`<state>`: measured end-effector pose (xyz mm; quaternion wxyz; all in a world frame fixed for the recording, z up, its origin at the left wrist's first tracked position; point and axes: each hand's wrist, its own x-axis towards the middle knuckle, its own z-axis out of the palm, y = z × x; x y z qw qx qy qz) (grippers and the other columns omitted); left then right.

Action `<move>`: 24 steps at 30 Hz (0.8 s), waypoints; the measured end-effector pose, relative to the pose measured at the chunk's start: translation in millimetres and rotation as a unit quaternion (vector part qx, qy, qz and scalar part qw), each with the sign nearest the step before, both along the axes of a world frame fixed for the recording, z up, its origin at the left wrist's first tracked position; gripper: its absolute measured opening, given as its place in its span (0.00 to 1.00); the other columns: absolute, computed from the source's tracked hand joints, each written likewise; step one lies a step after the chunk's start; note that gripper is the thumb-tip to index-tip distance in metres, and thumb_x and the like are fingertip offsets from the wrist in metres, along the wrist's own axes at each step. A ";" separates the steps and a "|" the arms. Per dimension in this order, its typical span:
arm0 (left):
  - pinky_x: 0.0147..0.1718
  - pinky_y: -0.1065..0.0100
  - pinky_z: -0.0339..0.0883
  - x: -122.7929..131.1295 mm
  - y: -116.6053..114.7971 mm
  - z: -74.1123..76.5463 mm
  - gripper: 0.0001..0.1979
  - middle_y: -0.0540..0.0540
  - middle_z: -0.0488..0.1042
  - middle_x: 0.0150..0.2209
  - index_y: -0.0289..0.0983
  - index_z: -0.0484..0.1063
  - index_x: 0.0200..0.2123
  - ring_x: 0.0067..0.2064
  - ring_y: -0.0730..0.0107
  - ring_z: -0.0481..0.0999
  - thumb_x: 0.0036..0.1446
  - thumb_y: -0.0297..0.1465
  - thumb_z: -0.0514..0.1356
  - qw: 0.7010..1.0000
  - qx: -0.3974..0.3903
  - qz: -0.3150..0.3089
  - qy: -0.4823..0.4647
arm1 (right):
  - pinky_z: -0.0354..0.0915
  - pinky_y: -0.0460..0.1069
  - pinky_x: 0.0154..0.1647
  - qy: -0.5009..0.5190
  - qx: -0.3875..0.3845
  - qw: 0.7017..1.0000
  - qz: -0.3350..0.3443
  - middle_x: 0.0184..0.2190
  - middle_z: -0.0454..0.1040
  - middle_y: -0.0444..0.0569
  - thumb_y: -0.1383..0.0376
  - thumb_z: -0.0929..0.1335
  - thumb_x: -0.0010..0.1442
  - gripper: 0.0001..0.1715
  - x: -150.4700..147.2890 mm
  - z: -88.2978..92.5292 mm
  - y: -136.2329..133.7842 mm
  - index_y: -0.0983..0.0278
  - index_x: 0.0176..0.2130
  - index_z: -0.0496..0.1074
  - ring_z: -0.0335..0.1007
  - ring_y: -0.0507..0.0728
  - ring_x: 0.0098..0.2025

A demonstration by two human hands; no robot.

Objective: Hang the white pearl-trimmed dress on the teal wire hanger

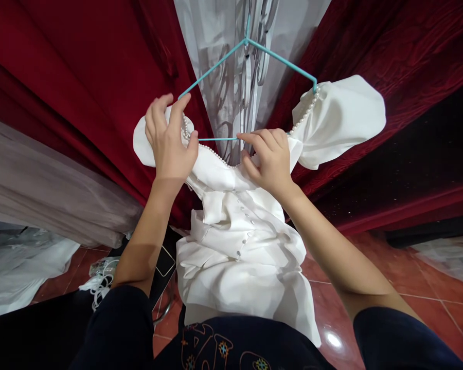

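A white dress [239,241] with puffed sleeves, a pearl-trimmed neckline and a row of buttons hangs on a teal wire hanger [281,60] in front of me. My left hand [170,140] pinches the dress's left shoulder where it meets the hanger's left end. At the middle of the neckline my right hand [268,156] is closed on the fabric and touches the hanger's bottom bar. The right puffed sleeve [339,121] hangs from the hanger's right end.
Dark red velvet curtains [81,77] hang on both sides, with a sheer white patterned curtain [231,77] between them. Grey fabric [42,195] drapes at the left. White cloth [19,267] and cables [102,280] lie on the red tiled floor [409,288].
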<state>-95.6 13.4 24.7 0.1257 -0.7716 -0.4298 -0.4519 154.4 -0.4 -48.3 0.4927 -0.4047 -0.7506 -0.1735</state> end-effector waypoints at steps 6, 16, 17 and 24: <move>0.64 0.41 0.67 -1.0 22.0 -7.3 0.23 0.40 0.74 0.59 0.46 0.74 0.60 0.60 0.43 0.74 0.66 0.22 0.56 0.999 -0.042 0.026 -0.007 | 0.60 0.59 0.53 -0.003 0.030 0.999 -0.028 0.42 0.75 0.49 0.67 0.63 0.69 0.21 11.6 -2.8 9.2 0.55 0.56 0.76 0.66 0.60 0.46; 0.60 0.61 0.75 -21.3 14.6 7.6 0.18 0.47 0.80 0.48 0.43 0.79 0.53 0.53 0.59 0.83 0.67 0.22 0.56 0.982 -0.003 -0.100 -0.159 | 0.60 0.58 0.51 0.040 -0.012 0.999 0.014 0.34 0.73 0.48 0.70 0.62 0.66 0.21 20.0 10.1 7.4 0.56 0.48 0.80 0.65 0.58 0.40; 0.58 0.62 0.76 -22.5 15.2 9.9 0.18 0.47 0.80 0.47 0.43 0.78 0.52 0.51 0.61 0.84 0.66 0.21 0.56 0.977 0.012 -0.098 -0.188 | 0.60 0.58 0.51 0.043 -0.015 0.999 0.015 0.33 0.73 0.48 0.70 0.62 0.66 0.21 18.5 10.1 9.2 0.56 0.47 0.80 0.65 0.58 0.40; 0.45 0.68 0.79 -44.0 45.6 0.9 0.19 0.47 0.81 0.43 0.40 0.76 0.47 0.40 0.67 0.83 0.54 0.19 0.58 0.933 -0.043 -0.098 -0.343 | 0.60 0.58 0.51 0.025 -0.002 1.000 0.002 0.36 0.73 0.50 0.69 0.61 0.68 0.20 14.2 5.3 14.3 0.57 0.50 0.79 0.64 0.59 0.42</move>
